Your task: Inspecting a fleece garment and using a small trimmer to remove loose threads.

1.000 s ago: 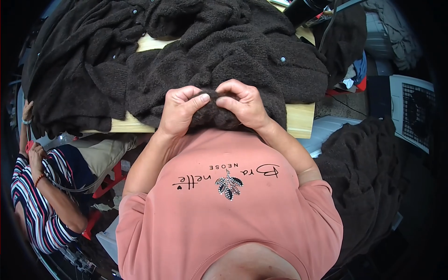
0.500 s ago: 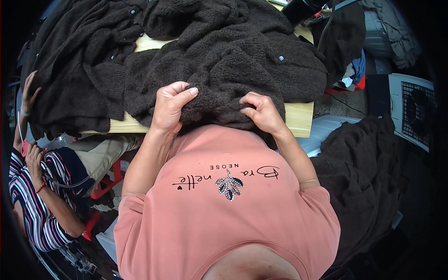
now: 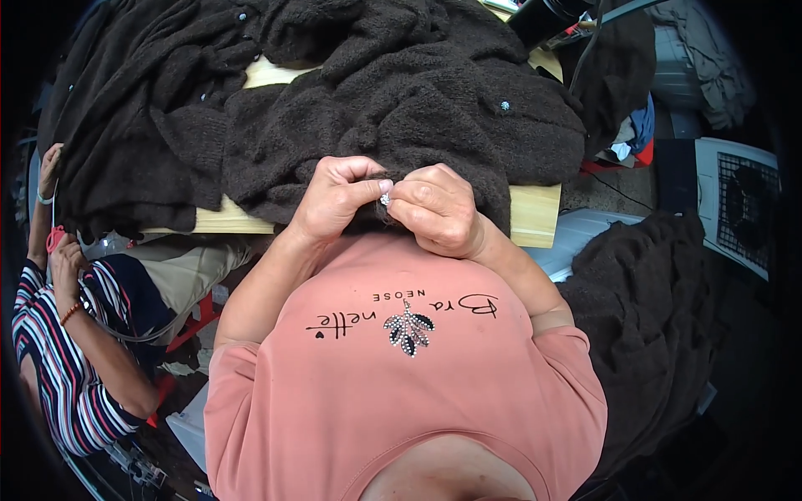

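A dark brown knit garment [image 3: 418, 117] lies in loose folds over the table, its near edge gathered in front of my chest. My left hand [image 3: 341, 200] pinches that edge between thumb and fingers. Close against it, my right hand [image 3: 439, 209] is closed on the same bit of knit. A small sparkly button [image 3: 385, 199] shows between the fingertips of the two hands, touching or nearly touching both. Some fingertips are hidden in the cloth. Another sparkly button [image 3: 505, 106] sits on the garment farther right.
More dark knitwear [image 3: 150, 92] covers the table's left side. Bare wood of the table [image 3: 535, 215] shows at the right. A heap of dark knit [image 3: 643, 326] lies to my right. At the left, a co-worker in a striped top [image 3: 71, 359] holds a pink item [image 3: 56, 239].
My hands, apart on the cloth before, have come together, the right moving left. A sparkly button now shows between them. The co-worker's raised hand has shifted.
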A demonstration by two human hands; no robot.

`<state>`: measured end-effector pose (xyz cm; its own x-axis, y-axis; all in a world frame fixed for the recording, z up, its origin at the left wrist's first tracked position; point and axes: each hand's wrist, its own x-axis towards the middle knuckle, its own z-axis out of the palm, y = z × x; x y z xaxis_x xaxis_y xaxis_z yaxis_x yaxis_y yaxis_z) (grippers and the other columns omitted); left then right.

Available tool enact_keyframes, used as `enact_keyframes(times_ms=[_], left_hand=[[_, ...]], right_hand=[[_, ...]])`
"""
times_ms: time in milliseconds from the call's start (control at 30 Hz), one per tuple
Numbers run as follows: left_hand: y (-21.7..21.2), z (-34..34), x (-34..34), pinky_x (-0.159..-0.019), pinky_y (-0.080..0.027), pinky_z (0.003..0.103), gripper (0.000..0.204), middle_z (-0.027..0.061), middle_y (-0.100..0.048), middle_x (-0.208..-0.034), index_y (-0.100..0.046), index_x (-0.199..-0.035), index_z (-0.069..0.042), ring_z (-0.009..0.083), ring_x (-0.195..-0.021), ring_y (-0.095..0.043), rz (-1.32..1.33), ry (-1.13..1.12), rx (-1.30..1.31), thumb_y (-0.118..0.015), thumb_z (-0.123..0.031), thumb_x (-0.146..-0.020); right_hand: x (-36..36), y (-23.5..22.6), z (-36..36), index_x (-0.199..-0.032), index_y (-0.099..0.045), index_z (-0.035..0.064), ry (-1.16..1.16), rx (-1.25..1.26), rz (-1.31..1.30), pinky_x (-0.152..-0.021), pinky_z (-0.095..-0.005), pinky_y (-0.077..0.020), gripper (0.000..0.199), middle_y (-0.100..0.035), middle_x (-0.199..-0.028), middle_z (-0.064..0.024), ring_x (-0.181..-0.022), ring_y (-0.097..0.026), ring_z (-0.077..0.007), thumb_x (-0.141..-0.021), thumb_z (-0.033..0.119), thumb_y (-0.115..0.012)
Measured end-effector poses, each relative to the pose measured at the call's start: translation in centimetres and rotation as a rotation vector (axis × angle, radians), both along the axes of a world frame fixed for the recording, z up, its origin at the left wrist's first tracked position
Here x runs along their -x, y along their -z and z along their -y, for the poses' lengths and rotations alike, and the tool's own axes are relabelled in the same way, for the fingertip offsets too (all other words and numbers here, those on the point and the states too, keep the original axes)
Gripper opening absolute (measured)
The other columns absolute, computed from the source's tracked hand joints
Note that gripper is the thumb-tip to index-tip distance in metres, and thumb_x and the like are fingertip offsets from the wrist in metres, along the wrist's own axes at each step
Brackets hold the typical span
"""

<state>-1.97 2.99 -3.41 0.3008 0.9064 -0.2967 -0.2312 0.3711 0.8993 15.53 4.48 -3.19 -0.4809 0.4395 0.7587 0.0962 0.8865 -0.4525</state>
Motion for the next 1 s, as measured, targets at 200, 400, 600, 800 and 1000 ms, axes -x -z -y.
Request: enact_keyframes(times_ms=[200, 400, 600, 800, 1000], left_hand=[[0.6, 0.5, 0.3, -0.061, -0.041, 0.018, 0.008, -0.0001, -0.061, -0.073, -0.064, -0.083, 0.002, 0.0039, -0.065, -0.052, 0.100, -0.026, 0.085, -0.058, -0.002, -0.081], [0.9, 0.7, 0.1, -0.061, -0.042, 0.018, 0.009, 0.0014, -0.063, -0.075, -0.065, -0.086, 0.003, 0.0036, -0.067, -0.052, -0.002, -0.131, -0.020, -0.059, 0.000, -0.080], [0.2, 1.4, -0.4, -0.066, -0.046, 0.019, 0.012, 0.0045, -0.065, -0.081, -0.065, -0.089, 0.004, 0.0060, -0.073, -0.056, -0.195, -0.227, -0.150, -0.060, 0.003, -0.078], [0.5, 1.3, -0.3, -0.067, -0.046, 0.020, 0.013, 0.0037, -0.065, -0.081, -0.065, -0.089, 0.003, 0.0059, -0.074, -0.056, -0.195, -0.242, -0.168, -0.059, 0.004, -0.077], [-0.2, 1.2, 0.0, -0.068, -0.047, 0.020, 0.013, 0.0044, -0.066, -0.082, -0.065, -0.089, 0.003, 0.0067, -0.075, -0.057, -0.215, -0.221, -0.231, -0.059, 0.005, -0.077]], right_hand=[[0.4, 0.9, -0.1, -0.071, -0.056, 0.0010, 0.161, -0.036, 0.036, -0.050, -0.0286, -0.0404, 0.012, -0.053, -0.069, -0.0061, -0.058, -0.051, -0.0187, -0.059, 0.000, -0.059], [0.7, 1.3, -0.3, -0.073, -0.056, -0.0002, 0.235, 0.043, 0.064, -0.049, -0.0300, -0.0426, 0.019, -0.054, -0.068, -0.0086, -0.057, -0.052, -0.0221, -0.055, -0.005, -0.058], [0.7, 0.6, -0.7, -0.074, -0.057, -0.0007, 0.173, 0.130, 0.182, -0.052, -0.0319, -0.0448, 0.021, -0.056, -0.070, -0.0098, -0.060, -0.054, -0.0244, -0.055, -0.008, -0.059], [0.5, 0.3, -1.4, -0.077, -0.058, 0.0011, 0.099, 0.269, 0.251, -0.057, -0.0318, -0.0460, 0.020, -0.058, -0.073, -0.0095, -0.064, -0.056, -0.0250, -0.059, -0.006, -0.062], [0.8, -0.3, -1.9, -0.092, -0.057, -0.0009, 0.035, 0.665, 0.067, -0.065, -0.0300, -0.0477, 0.026, -0.061, -0.083, -0.0115, -0.076, -0.061, -0.0268, -0.066, -0.005, -0.059]])
